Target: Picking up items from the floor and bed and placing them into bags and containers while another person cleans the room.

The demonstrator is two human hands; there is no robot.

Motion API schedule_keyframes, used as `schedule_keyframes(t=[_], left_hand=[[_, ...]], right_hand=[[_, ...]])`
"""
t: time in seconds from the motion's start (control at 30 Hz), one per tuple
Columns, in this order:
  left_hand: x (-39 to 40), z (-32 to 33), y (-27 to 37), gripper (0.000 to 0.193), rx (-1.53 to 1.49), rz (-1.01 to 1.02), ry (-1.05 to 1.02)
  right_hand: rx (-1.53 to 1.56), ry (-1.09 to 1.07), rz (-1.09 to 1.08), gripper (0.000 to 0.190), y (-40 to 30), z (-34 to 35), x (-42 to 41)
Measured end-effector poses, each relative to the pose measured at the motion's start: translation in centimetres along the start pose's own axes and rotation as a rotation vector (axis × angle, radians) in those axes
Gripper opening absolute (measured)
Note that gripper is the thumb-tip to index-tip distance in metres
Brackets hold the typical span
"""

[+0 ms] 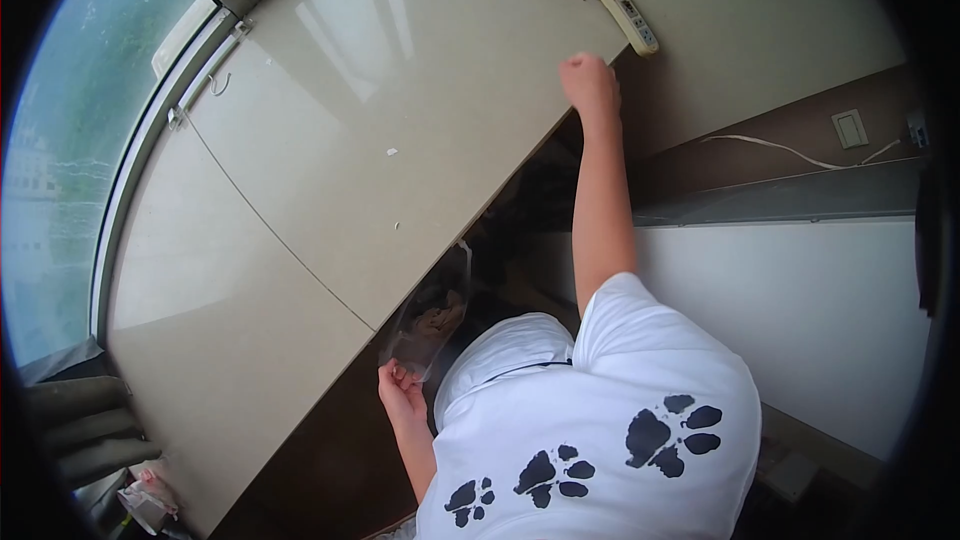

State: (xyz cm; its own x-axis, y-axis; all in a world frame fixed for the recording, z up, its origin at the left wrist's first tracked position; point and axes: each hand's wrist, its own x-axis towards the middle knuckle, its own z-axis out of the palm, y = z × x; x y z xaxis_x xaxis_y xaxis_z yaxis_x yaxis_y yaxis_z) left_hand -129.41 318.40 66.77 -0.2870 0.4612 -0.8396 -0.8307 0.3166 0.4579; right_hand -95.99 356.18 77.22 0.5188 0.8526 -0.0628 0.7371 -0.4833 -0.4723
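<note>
My left hand [403,390] pinches the rim of a clear plastic bag [420,341], just below the counter's front edge. Brownish crumpled matter shows inside the bag, which hangs open beside my white clothing. Farther up, my right hand [589,81] is closed in a fist at the edge of the beige stone countertop [322,165], near a power strip. Nothing shows in that fist, though its palm side is hidden. Small white scraps [391,152] lie on the countertop.
A cream power strip [628,17] with cables lies at the counter's corner. A window [97,112] borders the left side. At lower left are grey folded fabric [94,420] and a pinkish plastic bag [148,496]. A white panel [772,315] stands to the right, beneath a wall switch [849,128].
</note>
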Motion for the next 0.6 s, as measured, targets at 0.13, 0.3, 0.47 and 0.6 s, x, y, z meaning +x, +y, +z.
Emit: schedule_keyframes(t=[0.13,0.3,0.47,0.6], left_hand=[[0.6,0.0,-0.2,0.009,0.040,0.016,0.075],[-0.1,-0.7,0.7,0.010,0.011,0.045,0.111],[-0.7,-1.4,0.8,0.009,-0.003,0.051,0.125],[-1.0,-0.8,0.7,0.009,-0.005,0.059,0.174]], right_hand=[[-0.004,0.189,-0.132,0.025,-2.1,1.0,10.4],[-0.242,0.310,-0.095,0.023,0.4,7.0,19.5],[-0.237,0.315,-0.002,0.025,1.0,7.7,22.0],[-0.278,0.285,-0.055,0.023,0.5,7.2,22.5]])
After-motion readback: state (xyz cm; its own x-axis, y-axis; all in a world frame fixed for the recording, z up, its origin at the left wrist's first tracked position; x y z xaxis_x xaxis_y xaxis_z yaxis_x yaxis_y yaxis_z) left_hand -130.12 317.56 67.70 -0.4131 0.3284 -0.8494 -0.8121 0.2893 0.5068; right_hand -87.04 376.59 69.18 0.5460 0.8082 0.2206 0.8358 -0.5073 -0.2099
